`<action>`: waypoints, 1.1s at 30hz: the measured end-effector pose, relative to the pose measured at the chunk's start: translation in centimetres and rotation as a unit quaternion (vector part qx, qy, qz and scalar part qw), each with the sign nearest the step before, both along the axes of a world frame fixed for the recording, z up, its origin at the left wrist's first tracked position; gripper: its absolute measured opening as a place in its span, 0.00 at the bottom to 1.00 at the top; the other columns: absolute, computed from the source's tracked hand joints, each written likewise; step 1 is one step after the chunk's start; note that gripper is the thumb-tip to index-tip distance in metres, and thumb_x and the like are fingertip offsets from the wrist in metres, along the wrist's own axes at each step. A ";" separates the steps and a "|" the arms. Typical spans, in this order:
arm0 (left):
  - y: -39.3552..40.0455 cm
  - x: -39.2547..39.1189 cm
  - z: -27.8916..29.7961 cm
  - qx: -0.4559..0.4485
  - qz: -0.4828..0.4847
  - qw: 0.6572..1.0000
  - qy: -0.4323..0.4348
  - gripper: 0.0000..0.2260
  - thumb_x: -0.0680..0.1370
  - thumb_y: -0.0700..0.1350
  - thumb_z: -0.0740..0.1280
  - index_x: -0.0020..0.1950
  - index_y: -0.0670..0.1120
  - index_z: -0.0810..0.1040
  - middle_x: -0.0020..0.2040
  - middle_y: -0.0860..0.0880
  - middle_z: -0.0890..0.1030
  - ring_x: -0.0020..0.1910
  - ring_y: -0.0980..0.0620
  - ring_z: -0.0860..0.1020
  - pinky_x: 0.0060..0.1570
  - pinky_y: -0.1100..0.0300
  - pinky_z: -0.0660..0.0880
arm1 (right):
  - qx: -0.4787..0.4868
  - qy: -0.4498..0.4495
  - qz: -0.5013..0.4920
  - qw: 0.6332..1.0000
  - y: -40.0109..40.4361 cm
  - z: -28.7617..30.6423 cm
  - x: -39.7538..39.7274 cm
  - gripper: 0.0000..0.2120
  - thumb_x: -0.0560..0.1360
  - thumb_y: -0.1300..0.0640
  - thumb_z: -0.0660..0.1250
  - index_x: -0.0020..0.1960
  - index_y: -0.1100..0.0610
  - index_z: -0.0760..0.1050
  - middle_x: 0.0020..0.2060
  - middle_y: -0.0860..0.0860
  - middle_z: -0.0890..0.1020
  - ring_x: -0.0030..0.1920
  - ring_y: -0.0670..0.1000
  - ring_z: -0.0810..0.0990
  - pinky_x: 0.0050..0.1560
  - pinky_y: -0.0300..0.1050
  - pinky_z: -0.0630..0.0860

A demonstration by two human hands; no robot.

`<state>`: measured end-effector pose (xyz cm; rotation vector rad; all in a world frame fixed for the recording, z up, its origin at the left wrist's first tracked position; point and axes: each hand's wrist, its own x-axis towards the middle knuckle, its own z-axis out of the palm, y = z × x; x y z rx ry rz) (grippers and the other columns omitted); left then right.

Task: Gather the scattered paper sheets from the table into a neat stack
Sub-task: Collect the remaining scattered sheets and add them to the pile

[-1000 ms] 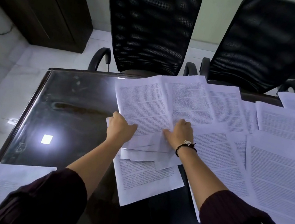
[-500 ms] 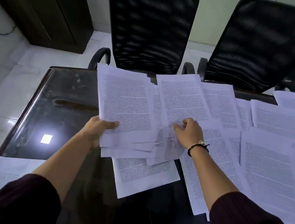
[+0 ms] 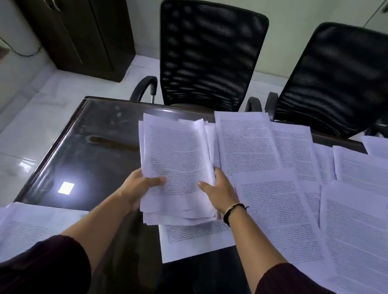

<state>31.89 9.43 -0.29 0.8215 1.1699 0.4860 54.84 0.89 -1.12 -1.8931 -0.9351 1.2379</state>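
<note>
A loose bundle of printed paper sheets (image 3: 176,159) is lifted off the dark glass table (image 3: 92,152), its edges uneven. My left hand (image 3: 140,186) grips the bundle's lower left corner, thumb on top. My right hand (image 3: 219,190), a dark band on its wrist, holds the bundle's right edge. Several scattered printed sheets (image 3: 279,208) overlap across the right half of the table. One sheet (image 3: 189,243) lies flat just below the bundle. Another pile of sheets (image 3: 17,229) rests at the table's near left corner.
Two black mesh office chairs (image 3: 208,56) (image 3: 353,87) stand at the table's far edge. A dark wooden cabinet (image 3: 65,11) is against the wall at the back left. White tiled floor (image 3: 4,125) runs along the table's left side.
Both hands have pulled the sheets together into one bundle and raised it off the table. The right hand left the spread sheets and closed on the bundle's right edge.
</note>
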 end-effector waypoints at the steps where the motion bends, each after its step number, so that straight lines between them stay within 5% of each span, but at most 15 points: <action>1: 0.0 -0.6 0.5 -0.006 -0.007 0.999 -0.031 0.18 0.75 0.34 0.76 0.65 0.39 0.81 0.60 0.41 0.86 0.57 0.38 0.85 0.51 0.44 0.84 | 0.014 0.030 -0.018 0.999 0.0 0.4 0.2 0.20 0.78 0.52 0.73 0.67 0.51 0.71 0.58 0.45 0.81 0.58 0.47 0.80 0.58 0.43 0.75; 5: 0.0 -3.0 3.0 0.024 -0.076 0.994 -0.071 0.27 0.66 0.39 0.84 0.63 0.35 0.82 0.59 0.39 0.86 0.58 0.36 0.85 0.51 0.48 0.84 | 0.072 0.118 -0.021 0.990 -0.1 2.5 1.1 0.27 0.71 0.49 0.79 0.66 0.50 0.74 0.60 0.48 0.84 0.61 0.49 0.82 0.67 0.53 0.77; 8: -0.5 -3.7 4.5 0.060 -0.087 0.992 -0.072 0.21 0.73 0.32 0.77 0.65 0.34 0.80 0.61 0.37 0.85 0.59 0.36 0.84 0.53 0.47 0.84 | 0.099 0.132 0.023 0.986 -0.2 4.6 0.5 0.21 0.78 0.58 0.73 0.69 0.51 0.75 0.61 0.46 0.84 0.62 0.47 0.82 0.66 0.47 0.77; 14: -2.1 -4.1 8.5 0.108 -0.091 0.984 -0.112 0.28 0.65 0.43 0.85 0.62 0.40 0.83 0.60 0.39 0.85 0.58 0.38 0.85 0.52 0.48 0.83 | 0.111 0.118 0.064 0.985 -0.9 8.2 -1.6 0.16 0.80 0.59 0.70 0.66 0.48 0.77 0.58 0.43 0.85 0.58 0.44 0.84 0.62 0.43 0.80; 17: -2.9 -4.6 10.2 0.121 -0.108 0.979 -0.122 0.32 0.59 0.48 0.88 0.59 0.43 0.85 0.59 0.40 0.86 0.56 0.39 0.85 0.51 0.47 0.84 | 0.148 0.129 0.040 0.980 -1.4 9.8 -2.4 0.26 0.75 0.55 0.76 0.70 0.48 0.72 0.60 0.44 0.84 0.61 0.47 0.83 0.59 0.43 0.81; 19: -3.2 -5.2 11.2 0.127 -0.110 0.978 -0.124 0.26 0.63 0.43 0.86 0.59 0.42 0.85 0.58 0.39 0.85 0.55 0.38 0.85 0.52 0.46 0.84 | 0.148 0.154 0.066 0.975 -2.0 10.9 -2.9 0.31 0.73 0.52 0.78 0.73 0.47 0.69 0.63 0.46 0.82 0.63 0.49 0.82 0.61 0.47 0.80; 21: -3.5 -5.8 11.9 0.124 -0.112 0.976 -0.137 0.20 0.67 0.36 0.81 0.58 0.41 0.85 0.58 0.38 0.85 0.55 0.38 0.84 0.52 0.45 0.83 | 0.136 0.192 0.111 0.965 -2.5 11.6 -3.1 0.30 0.74 0.53 0.77 0.72 0.49 0.71 0.65 0.50 0.82 0.65 0.53 0.81 0.64 0.52 0.79; 24: -4.0 -6.6 12.4 0.097 -0.088 0.976 -0.175 0.25 0.63 0.40 0.86 0.58 0.40 0.86 0.59 0.38 0.85 0.56 0.37 0.84 0.53 0.42 0.83 | 0.116 0.267 0.119 0.949 -2.9 12.0 -3.2 0.24 0.75 0.58 0.75 0.69 0.59 0.76 0.64 0.56 0.82 0.64 0.59 0.81 0.65 0.57 0.78; 26: -4.5 -7.1 11.8 0.070 -0.032 0.983 -0.168 0.25 0.65 0.40 0.85 0.61 0.38 0.84 0.61 0.37 0.85 0.56 0.36 0.85 0.53 0.41 0.83 | 0.111 0.225 0.058 0.966 -3.1 11.7 -3.5 0.20 0.75 0.57 0.76 0.65 0.59 0.78 0.59 0.56 0.85 0.60 0.58 0.83 0.61 0.55 0.80; 29: -5.8 -7.9 8.9 0.035 0.053 0.995 -0.078 0.15 0.75 0.34 0.75 0.61 0.37 0.82 0.60 0.36 0.85 0.53 0.37 0.86 0.49 0.42 0.84 | 0.075 0.024 -0.058 0.995 -3.7 9.9 -4.7 0.16 0.71 0.55 0.80 0.55 0.56 0.78 0.47 0.51 0.82 0.48 0.53 0.81 0.51 0.47 0.79; 33: -8.3 -8.6 3.8 -0.022 0.086 0.996 -0.008 0.10 0.79 0.31 0.71 0.59 0.38 0.83 0.58 0.37 0.86 0.54 0.36 0.85 0.53 0.40 0.82 | 0.032 -0.091 -0.080 0.992 -5.7 6.2 -6.7 0.12 0.69 0.57 0.81 0.44 0.57 0.79 0.38 0.48 0.80 0.41 0.49 0.78 0.39 0.36 0.72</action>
